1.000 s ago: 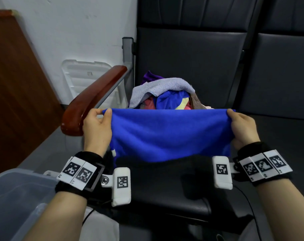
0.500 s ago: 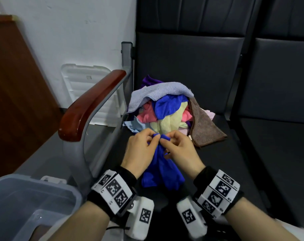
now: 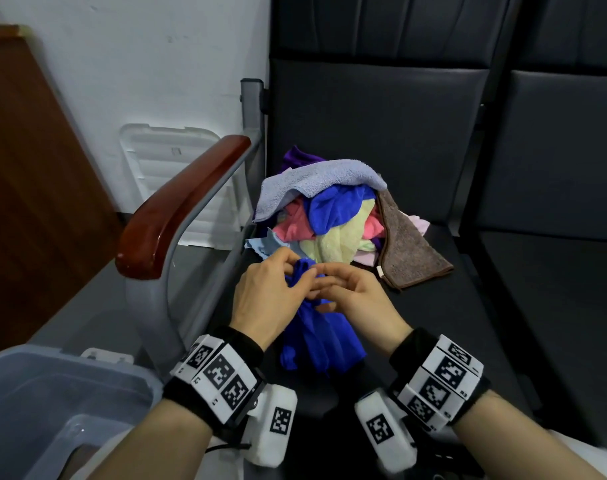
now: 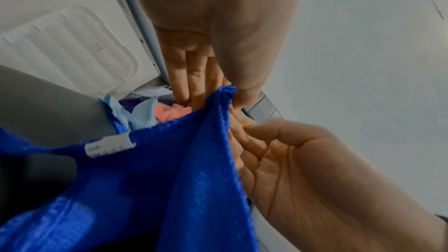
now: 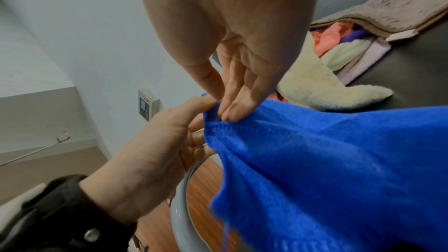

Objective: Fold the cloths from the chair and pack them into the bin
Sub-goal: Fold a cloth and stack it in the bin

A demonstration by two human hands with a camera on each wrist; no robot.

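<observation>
A blue cloth [image 3: 316,337] hangs doubled over the front of the dark chair seat [image 3: 444,317], its top corners gathered together. My left hand [image 3: 295,275] pinches those corners between thumb and fingers, as the left wrist view shows at the cloth's tip [image 4: 226,93]. My right hand [image 3: 321,282] meets it from the right, and its fingertips [image 5: 230,114] pinch the same top edge of the cloth [image 5: 315,160]. Behind my hands lies the pile of cloths [image 3: 333,220], topped by a lilac towel [image 3: 316,178], with a brown towel [image 3: 406,251] at its right. The grey bin [image 3: 66,393] stands at the lower left.
A red-brown wooden armrest [image 3: 181,209] on a grey metal frame runs between the seat and the bin. The bin's white lid [image 3: 170,174] leans against the wall behind it. A second dark seat [image 3: 555,306] adjoins on the right. A wooden panel [image 3: 28,202] stands at far left.
A second ago my hands held the blue cloth stretched wide. They have come together in the middle, so the cloth now hangs doubled; over the last half second they barely moved.
</observation>
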